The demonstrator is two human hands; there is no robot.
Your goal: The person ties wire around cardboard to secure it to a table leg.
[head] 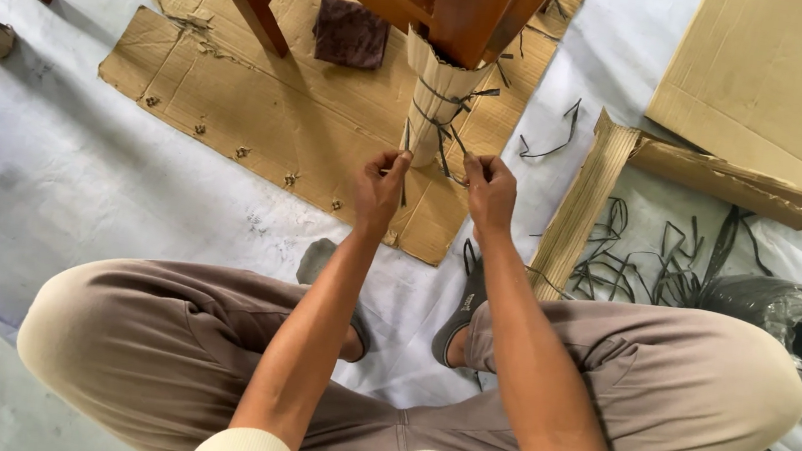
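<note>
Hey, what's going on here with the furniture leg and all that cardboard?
A person squats on a white sheet, working at a wooden leg whose lower part is wrapped in cardboard. Dark strap runs around the wrap. The left hand and right hand each pinch a strap end just below it, apparently pulling it tight. The leg stands on a flat cardboard sheet. A strap roll and loose strap pieces lie to the right.

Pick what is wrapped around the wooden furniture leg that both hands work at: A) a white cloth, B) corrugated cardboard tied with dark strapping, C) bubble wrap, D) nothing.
B: the left hand and right hand pull dark strapping tied around the cardboard sleeve on the furniture leg.
</note>
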